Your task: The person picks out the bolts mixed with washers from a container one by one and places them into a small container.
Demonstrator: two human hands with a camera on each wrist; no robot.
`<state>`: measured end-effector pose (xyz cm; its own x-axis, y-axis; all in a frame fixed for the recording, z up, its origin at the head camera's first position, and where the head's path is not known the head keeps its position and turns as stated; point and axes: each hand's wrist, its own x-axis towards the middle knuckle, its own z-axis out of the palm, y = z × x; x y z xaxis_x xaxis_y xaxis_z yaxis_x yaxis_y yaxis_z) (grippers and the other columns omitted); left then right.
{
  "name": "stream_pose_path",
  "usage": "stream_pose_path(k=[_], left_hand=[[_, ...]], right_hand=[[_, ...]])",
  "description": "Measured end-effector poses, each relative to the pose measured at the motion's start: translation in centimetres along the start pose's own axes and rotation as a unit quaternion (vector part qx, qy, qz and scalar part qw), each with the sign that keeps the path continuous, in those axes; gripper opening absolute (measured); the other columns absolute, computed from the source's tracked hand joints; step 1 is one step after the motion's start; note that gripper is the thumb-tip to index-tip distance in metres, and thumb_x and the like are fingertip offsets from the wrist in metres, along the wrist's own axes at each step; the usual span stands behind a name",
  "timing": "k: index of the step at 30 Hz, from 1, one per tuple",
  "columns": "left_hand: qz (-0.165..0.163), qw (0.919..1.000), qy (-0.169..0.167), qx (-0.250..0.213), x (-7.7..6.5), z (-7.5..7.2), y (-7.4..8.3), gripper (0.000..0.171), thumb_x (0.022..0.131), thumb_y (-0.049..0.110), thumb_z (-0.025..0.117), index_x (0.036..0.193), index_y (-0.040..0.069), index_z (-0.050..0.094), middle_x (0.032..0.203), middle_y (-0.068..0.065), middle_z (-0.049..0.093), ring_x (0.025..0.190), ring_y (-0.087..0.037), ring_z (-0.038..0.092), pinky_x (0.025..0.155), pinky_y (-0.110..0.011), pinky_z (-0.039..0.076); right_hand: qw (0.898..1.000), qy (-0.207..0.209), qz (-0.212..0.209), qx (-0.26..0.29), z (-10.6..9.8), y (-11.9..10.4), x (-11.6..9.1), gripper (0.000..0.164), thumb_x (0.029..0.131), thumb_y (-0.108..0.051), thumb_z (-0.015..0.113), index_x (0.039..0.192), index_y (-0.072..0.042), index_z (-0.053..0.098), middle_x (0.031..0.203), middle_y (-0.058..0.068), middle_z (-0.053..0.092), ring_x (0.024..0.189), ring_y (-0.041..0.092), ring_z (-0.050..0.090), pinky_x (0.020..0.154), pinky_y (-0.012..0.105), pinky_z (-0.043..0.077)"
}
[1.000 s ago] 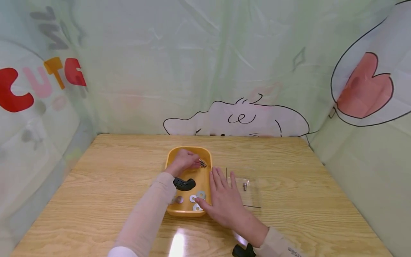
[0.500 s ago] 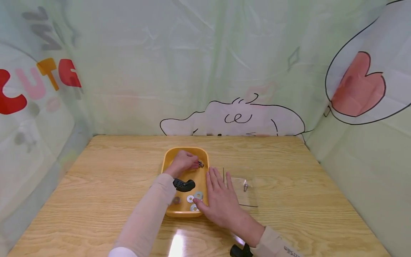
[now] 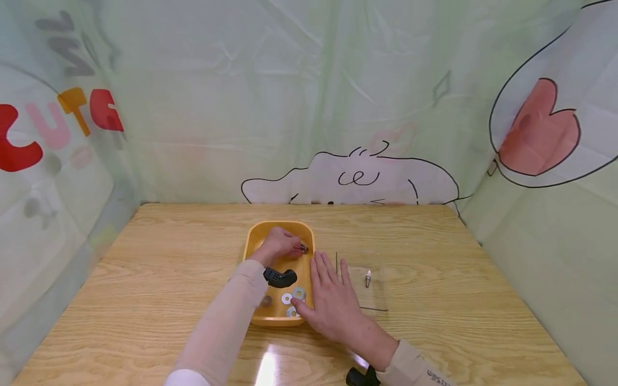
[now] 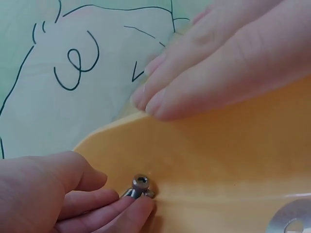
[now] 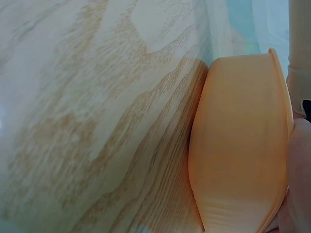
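In the head view my left hand (image 3: 279,244) reaches into the far end of an orange tray (image 3: 282,321). Its fingertips touch a small cluster of metal screws (image 3: 303,247). One screw's socket head (image 4: 141,181) faces up in the left wrist view, against the tray's inner wall. The thumb tip stands apart from the screws, and part of the cluster is hidden by the fingers. My right hand (image 3: 334,300) lies flat along the tray's right rim, fingers straight, thumb spread over the near corner. Several flat washers (image 3: 298,293) lie in the tray's near end.
Right of the tray lies a clear square plastic piece (image 3: 379,297) with dark edges, partly under my right hand. One screw (image 3: 368,279) is on or in it. The wooden table (image 3: 434,279) meets a printed curtain (image 3: 217,123) at the back.
My left hand has shifted slightly to the right and nearer within the tray, still at the screws. The right hand keeps its place on the rim. The head view has swung a little.
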<state>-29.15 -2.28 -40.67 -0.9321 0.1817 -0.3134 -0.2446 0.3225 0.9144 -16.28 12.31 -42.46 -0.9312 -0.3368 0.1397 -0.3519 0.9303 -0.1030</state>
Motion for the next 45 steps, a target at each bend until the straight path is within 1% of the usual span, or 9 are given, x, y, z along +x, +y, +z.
stream_pose_path(k=[3, 7, 10, 17, 23, 30, 37, 41, 45], left_hand=[[0.008, 0.9999, -0.004, 0.010, -0.1, 0.4, 0.1, 0.024, 0.097, 0.010, 0.059, 0.107, -0.009, 0.071, 0.105, -0.022, 0.073, 0.094, -0.030, 0.073, 0.090, -0.033, 0.060], [0.026, 0.9995, -0.007, 0.017, 0.1, 0.7, 0.1, 0.019, 0.093, 0.007, 0.062, 0.095, -0.007, 0.074, 0.087, -0.016, 0.074, 0.078, -0.023, 0.072, 0.080, -0.028, 0.062], [0.033, 0.9992, -0.008, 0.022, 0.2, 0.8, 0.0, 0.018, 0.092, 0.006, 0.062, 0.093, -0.006, 0.074, 0.083, -0.014, 0.073, 0.075, -0.020, 0.072, 0.077, -0.027, 0.063], [0.021, 0.9997, 0.011, 0.010, 0.0, 0.9, -0.1, 0.020, 0.096, 0.005, 0.062, 0.109, -0.007, 0.072, 0.103, -0.021, 0.074, 0.092, -0.027, 0.075, 0.086, -0.032, 0.061], [0.029, 0.9995, 0.014, -0.003, 0.1, 1.0, -0.1, 0.022, 0.094, 0.005, 0.065, 0.112, -0.006, 0.071, 0.103, -0.020, 0.074, 0.093, -0.029, 0.075, 0.085, -0.033, 0.061], [0.023, 0.9995, 0.018, 0.013, 0.3, 1.1, -0.1, 0.018, 0.092, 0.006, 0.068, 0.107, -0.002, 0.074, 0.101, -0.017, 0.075, 0.089, -0.026, 0.076, 0.083, -0.030, 0.062], [0.036, 0.9993, 0.006, 0.012, -0.4, 1.0, -0.2, 0.020, 0.094, 0.007, 0.066, 0.109, -0.002, 0.074, 0.103, -0.017, 0.075, 0.090, -0.027, 0.076, 0.083, -0.030, 0.062], [0.034, 0.9994, 0.002, 0.010, -0.6, 1.0, -0.1, 0.020, 0.095, 0.009, 0.065, 0.110, -0.002, 0.074, 0.103, -0.017, 0.075, 0.090, -0.026, 0.076, 0.084, -0.030, 0.061], [0.033, 0.9994, -0.006, 0.010, -0.5, 1.0, 0.1, 0.020, 0.096, 0.010, 0.065, 0.109, -0.002, 0.073, 0.105, -0.019, 0.074, 0.092, -0.027, 0.075, 0.088, -0.033, 0.060]], right_hand=[[1.000, -0.004, 0.001, -0.002, 0.1, 0.0, 0.0, 0.092, 0.094, -0.065, 0.045, 0.154, 0.003, 0.025, 0.164, 0.020, 0.020, 0.154, 0.033, 0.016, 0.124, 0.062, 0.009], [1.000, -0.006, 0.002, -0.004, 0.1, 0.0, 0.0, 0.093, 0.094, -0.065, 0.045, 0.155, 0.003, 0.024, 0.164, 0.019, 0.019, 0.154, 0.032, 0.015, 0.124, 0.062, 0.008], [1.000, -0.004, 0.002, -0.004, 0.0, 0.0, 0.0, 0.093, 0.094, -0.064, 0.045, 0.155, 0.003, 0.024, 0.164, 0.019, 0.020, 0.154, 0.032, 0.016, 0.124, 0.062, 0.008], [1.000, -0.006, -0.001, -0.003, -0.1, -0.2, 0.1, 0.092, 0.095, -0.065, 0.044, 0.154, 0.003, 0.025, 0.165, 0.018, 0.017, 0.154, 0.032, 0.014, 0.124, 0.062, 0.009], [1.000, -0.005, -0.002, -0.004, -0.2, -0.2, 0.1, 0.091, 0.095, -0.064, 0.045, 0.154, 0.004, 0.026, 0.164, 0.019, 0.019, 0.153, 0.034, 0.017, 0.124, 0.063, 0.010], [1.000, -0.008, 0.002, -0.005, -0.2, -0.3, 0.0, 0.091, 0.095, -0.065, 0.043, 0.153, 0.004, 0.028, 0.164, 0.019, 0.020, 0.154, 0.034, 0.017, 0.124, 0.063, 0.011], [1.000, -0.017, 0.007, -0.004, -0.1, -0.3, 0.0, 0.091, 0.095, -0.064, 0.044, 0.154, 0.003, 0.027, 0.164, 0.018, 0.020, 0.154, 0.033, 0.016, 0.124, 0.063, 0.009], [1.000, -0.013, 0.006, -0.003, -0.1, -0.3, 0.0, 0.091, 0.095, -0.064, 0.044, 0.154, 0.003, 0.027, 0.164, 0.019, 0.019, 0.154, 0.034, 0.016, 0.124, 0.063, 0.010], [1.000, -0.010, 0.006, -0.005, -0.1, -0.1, 0.0, 0.091, 0.095, -0.064, 0.044, 0.153, 0.003, 0.027, 0.164, 0.019, 0.020, 0.153, 0.034, 0.017, 0.124, 0.063, 0.010]])
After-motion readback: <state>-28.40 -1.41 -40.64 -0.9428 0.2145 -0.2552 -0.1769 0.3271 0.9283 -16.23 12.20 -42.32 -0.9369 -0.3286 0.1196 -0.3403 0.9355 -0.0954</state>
